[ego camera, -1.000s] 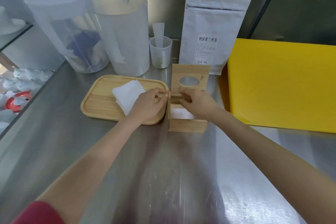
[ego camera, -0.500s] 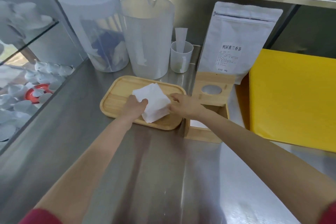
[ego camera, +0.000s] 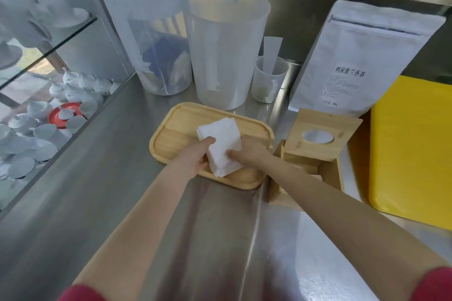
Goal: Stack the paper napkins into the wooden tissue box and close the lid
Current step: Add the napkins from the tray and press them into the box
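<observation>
A stack of white paper napkins lies on a wooden tray in the middle of the steel counter. My left hand grips the stack's left edge with the thumb on top. My right hand holds its right edge, thumb pressed on the lower corner. Just right of the tray stands the wooden tissue box, open on top, with a white napkin partly visible inside behind my right forearm. Its lid, with an oval hole, stands upright at the box's far side.
Two large translucent plastic containers and a small measuring cup stand behind the tray. A white tea pouch leans behind the box. A yellow board lies at the right. A glass case with white crockery borders the counter's left.
Both hands left the tissue box and moved left onto the tray, where they now clasp the napkin stack from both sides. The camera view has come closer.
</observation>
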The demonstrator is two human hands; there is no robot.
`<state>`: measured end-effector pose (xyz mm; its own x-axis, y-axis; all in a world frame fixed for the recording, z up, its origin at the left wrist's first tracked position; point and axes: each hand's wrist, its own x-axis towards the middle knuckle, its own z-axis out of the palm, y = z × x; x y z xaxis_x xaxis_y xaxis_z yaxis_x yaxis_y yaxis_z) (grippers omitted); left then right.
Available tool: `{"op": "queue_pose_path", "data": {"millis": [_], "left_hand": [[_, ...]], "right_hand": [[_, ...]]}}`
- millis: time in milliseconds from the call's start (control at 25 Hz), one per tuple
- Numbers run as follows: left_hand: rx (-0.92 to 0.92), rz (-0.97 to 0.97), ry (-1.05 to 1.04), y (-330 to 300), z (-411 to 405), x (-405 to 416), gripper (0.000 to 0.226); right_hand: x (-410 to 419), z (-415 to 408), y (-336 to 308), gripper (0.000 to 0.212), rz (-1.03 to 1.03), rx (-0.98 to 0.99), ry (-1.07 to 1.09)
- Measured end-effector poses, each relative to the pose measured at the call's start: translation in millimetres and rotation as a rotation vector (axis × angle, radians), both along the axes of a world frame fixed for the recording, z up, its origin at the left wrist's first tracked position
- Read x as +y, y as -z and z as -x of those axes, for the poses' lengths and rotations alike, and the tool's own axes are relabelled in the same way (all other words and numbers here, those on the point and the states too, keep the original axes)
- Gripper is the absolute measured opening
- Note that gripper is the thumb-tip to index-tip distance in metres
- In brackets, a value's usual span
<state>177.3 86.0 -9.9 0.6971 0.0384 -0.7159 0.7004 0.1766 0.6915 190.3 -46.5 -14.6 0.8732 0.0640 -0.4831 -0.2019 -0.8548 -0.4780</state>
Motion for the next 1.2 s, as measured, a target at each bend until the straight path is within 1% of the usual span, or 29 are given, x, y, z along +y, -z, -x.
{"op": "queue_pose_path", "data": {"millis": [80, 240, 520, 640, 760, 880, 1000, 1080, 1200], "left_hand": [[0.020, 0.009, -0.047, 4, -1, 0, 0.036], [0.033, 0.029, -0.055, 12, -5, 0, 0.022], [0.062, 0.021, 0.008, 17, -9, 2, 0.031], [0.019, 0.001, 0.062, 18, -8, 0, 0.038], [-0.055, -0.007, 0.106, 17, -1, -3, 0.038], [-0.115, -0.033, 0.086, 13, 4, -3, 0.043], [-0.171, 0.008, 0.045, 2, 14, 2, 0.036], [-0.198, 0.090, 0.002, -10, 25, 3, 0.031], [-0.273, 0.230, -0.046, -29, 45, -2, 0.027]], "right_hand": [[-2, 2, 7, 0.054, -0.034, -0.002, 0.029], [-6, 2, 15, 0.058, -0.083, 0.009, 0.059], [-8, 11, 12, 0.058, -0.122, -0.032, 0.087], [-7, 15, 10, 0.060, -0.109, -0.050, 0.073], [-9, 19, 7, 0.058, -0.143, -0.068, 0.085], [-9, 24, -1, 0.056, -0.165, -0.067, 0.088], [-8, 31, -16, 0.060, -0.209, -0.109, 0.081], [-10, 40, -25, 0.070, -0.289, -0.146, 0.135], [-14, 58, -37, 0.092, -0.564, -0.156, 0.288]]}}
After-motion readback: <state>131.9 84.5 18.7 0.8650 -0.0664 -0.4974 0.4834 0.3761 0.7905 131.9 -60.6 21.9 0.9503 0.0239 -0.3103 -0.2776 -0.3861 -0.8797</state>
